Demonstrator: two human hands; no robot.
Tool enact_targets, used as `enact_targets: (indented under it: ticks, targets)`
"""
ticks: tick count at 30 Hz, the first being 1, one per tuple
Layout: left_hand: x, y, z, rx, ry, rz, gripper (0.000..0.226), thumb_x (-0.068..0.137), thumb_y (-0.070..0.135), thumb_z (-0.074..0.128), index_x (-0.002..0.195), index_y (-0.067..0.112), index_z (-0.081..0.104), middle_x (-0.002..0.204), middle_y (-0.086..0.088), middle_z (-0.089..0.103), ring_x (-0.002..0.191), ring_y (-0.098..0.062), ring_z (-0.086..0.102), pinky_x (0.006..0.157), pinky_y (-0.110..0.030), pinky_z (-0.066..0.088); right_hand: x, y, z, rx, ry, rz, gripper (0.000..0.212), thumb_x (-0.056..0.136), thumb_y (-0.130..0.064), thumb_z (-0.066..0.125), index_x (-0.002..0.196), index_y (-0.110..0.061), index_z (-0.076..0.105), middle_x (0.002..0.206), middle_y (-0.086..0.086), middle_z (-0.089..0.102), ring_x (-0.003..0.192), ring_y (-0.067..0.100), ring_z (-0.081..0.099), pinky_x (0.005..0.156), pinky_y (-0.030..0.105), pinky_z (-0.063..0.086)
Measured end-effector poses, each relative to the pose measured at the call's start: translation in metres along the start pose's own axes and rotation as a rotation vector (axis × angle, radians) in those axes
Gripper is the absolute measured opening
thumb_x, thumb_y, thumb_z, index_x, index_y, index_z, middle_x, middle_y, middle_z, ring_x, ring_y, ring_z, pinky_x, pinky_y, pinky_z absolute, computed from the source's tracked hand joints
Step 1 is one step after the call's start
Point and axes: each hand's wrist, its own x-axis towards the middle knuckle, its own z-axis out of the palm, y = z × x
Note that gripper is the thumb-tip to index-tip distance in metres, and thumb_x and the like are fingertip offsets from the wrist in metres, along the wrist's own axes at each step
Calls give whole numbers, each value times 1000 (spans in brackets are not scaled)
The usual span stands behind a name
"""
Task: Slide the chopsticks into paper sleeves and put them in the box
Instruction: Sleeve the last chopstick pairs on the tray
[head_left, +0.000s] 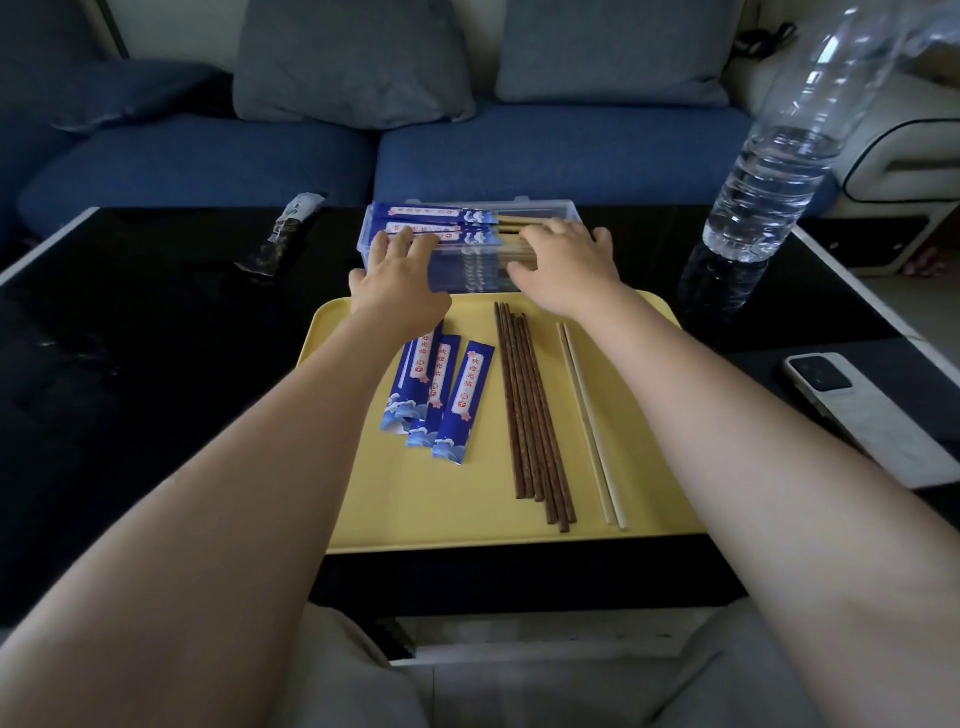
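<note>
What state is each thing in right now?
Box: open, holds sleeved chopsticks.
Left hand: fingers spread on the box.
Right hand: fingers spread on the box.
Paper sleeves: empty, flat on tray.
Dark chopsticks: unsleeved.
Pale chopsticks: unsleeved.
Bottle: upright, partly filled.

On the worktop (156, 364) the box (470, 244) lies behind the tray (467, 509), which carries sleeves (436, 395) left of chopsticks (535, 415), bottle (779, 156) far right.
</note>
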Motion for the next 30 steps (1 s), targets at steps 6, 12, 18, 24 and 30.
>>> enact_targets:
  ticks: [6,12,18,24,30]
  targets:
    - [-2,3,-5,1,0,22,76,92,35,61,155,27,19,164,-5,15,151,-29,6,116,-58,17,-4,-1,-6,68,31,4,49,99,-43,47,143,-22,44,144,5,46,137,26,38,117,53,19]
    - [-19,10,-24,1,135,-15,59,93,28,56,148,21,36,159,-9,25,147,-31,19,114,-49,26,-16,-11,-42,132,203,3,26,100,-28,48,120,-17,61,126,5,54,120,24,47,102,42,32]
    - [-47,27,-33,18,-272,-110,25,95,28,56,114,13,61,96,-5,65,87,-20,63,76,-32,53,-50,-30,-61,235,-185,28,27,97,-26,53,71,-17,55,73,1,53,68,20,52,59,29,39]
    - [-79,51,-36,126,-578,-16,28,83,28,73,103,12,62,73,-5,70,67,-17,70,75,-34,60,-86,-26,-59,243,-285,116,31,95,-22,55,65,-17,47,66,1,46,58,17,45,52,28,34]
    - [-97,57,-23,213,-472,-37,56,82,28,76,128,15,47,77,-1,54,94,-22,64,80,-35,54,-104,-22,-51,301,-322,123,36,100,-26,53,65,-17,50,67,1,48,59,15,47,56,27,36]
